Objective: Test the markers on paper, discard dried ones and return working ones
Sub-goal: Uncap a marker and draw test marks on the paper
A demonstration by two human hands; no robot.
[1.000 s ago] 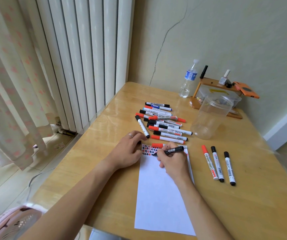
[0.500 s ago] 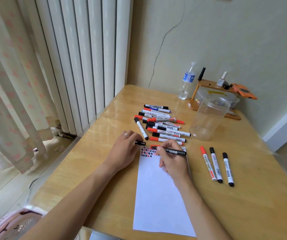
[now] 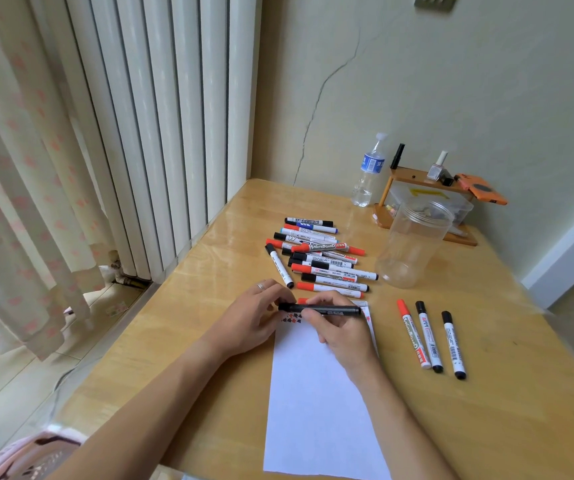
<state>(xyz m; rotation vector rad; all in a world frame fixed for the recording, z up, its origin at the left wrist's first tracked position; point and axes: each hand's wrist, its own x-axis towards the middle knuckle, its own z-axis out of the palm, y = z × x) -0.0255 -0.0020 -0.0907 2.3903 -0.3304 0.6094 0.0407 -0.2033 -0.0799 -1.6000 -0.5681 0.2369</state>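
Over the paper's top edge: we hold 1 black marker level above the sheet of paper, close over the rows of red and black test marks.
Right hand: our right hand wraps its curled fingers round the barrel, grasping it firmly.
Left hand: our left hand pinches the marker's left end; whether the cap is fully seated we cannot tell.
Step in hand: recapping, we judge. Keep the barrel level, push straight along its axis and squeeze until it seats.
Next call: we read the 3 markers lying right of the sheet as the tested group, though which verdict they carry we cannot tell.
Waiting: the pile of markers lies beyond the sheet, beside the clear jar.
Risk: a loose cap would dry out a working marker.
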